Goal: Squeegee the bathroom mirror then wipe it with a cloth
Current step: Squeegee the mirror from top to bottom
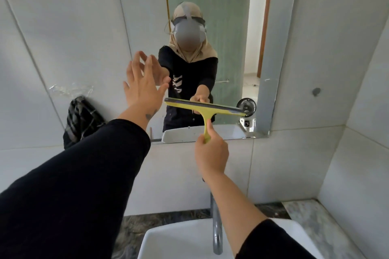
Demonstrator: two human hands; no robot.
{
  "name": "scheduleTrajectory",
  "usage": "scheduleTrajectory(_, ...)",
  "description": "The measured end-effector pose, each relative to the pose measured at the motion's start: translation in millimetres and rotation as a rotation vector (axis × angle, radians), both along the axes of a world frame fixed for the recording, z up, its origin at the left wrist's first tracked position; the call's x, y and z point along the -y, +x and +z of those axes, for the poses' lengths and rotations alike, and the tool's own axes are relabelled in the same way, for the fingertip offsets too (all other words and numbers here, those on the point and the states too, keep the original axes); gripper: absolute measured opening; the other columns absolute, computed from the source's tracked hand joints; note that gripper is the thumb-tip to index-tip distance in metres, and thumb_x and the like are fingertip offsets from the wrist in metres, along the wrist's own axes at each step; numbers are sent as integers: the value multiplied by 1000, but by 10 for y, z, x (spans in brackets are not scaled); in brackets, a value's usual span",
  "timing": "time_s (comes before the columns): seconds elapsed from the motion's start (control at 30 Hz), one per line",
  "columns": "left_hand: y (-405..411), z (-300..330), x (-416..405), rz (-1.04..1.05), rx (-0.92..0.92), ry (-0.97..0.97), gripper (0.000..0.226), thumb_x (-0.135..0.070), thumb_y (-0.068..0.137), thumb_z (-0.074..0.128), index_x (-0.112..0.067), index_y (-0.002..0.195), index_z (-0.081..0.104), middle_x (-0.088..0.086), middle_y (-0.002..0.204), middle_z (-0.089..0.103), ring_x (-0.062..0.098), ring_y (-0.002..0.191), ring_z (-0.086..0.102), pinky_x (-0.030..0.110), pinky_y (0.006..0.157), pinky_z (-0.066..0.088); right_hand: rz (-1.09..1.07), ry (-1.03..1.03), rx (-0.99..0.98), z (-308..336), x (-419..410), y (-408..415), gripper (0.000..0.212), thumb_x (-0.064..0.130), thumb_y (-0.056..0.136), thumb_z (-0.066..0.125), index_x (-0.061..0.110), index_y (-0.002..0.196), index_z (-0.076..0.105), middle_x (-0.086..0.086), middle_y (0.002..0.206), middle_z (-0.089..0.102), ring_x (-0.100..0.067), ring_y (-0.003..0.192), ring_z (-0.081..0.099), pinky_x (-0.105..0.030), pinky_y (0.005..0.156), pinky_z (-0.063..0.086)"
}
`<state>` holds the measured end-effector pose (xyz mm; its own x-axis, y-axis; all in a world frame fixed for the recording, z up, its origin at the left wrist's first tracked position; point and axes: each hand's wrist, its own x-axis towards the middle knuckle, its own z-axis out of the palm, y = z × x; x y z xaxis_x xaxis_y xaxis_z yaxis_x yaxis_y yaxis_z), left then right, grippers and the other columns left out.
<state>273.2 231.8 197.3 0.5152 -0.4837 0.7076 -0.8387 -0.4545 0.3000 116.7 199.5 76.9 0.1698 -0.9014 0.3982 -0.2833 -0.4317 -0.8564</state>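
The bathroom mirror [229, 27] hangs on the white tiled wall above the sink. My right hand [211, 154] grips the handle of a yellow squeegee [205, 109], whose blade lies nearly level against the lower part of the glass. My left hand [143, 84] is raised with fingers spread, flat at the mirror's left edge, holding nothing. A dark checked cloth [83, 120] hangs on the wall to the left of the mirror, below a clear plastic hook strip.
A white basin [160, 242] and a chrome tap [216, 229] sit directly below my arms on a marble counter [315, 216]. The right wall meets the mirror wall in a corner. A small fan shows reflected in the mirror's lower right.
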Motion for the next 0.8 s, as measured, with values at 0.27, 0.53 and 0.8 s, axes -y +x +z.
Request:
scheduleTrajectory(0.27, 193, -146, -194, 73, -47, 33, 79, -39, 90, 57, -25, 150, 7, 2, 159, -7, 28, 145, 1, 55, 112, 23, 32, -94, -128, -54, -324, 311, 51, 18, 97, 44, 30, 145, 33, -6, 85, 66, -18, 82, 61, -30, 76, 52)
scheduleTrajectory(0.53, 125, -282, -182, 76, -68, 67, 79, -39, 91, 56, -24, 150, 5, 2, 159, -8, 28, 145, 0, 54, 113, 22, 74, -271, -526, -154, -210, 149, 56, 19, 98, 39, 36, 148, 20, -3, 92, 57, -16, 69, 44, -27, 60, 34)
scheduleTrajectory(0.8, -147, -404, 61, 9, -55, 59, 80, -37, 90, 57, -27, 150, 5, 4, 158, -7, 29, 145, 1, 56, 111, 24, 37, -386, -763, -97, 183, -313, 65, 12, 95, 40, 40, 149, 14, 0, 87, 45, -19, 64, 42, -29, 52, 31)
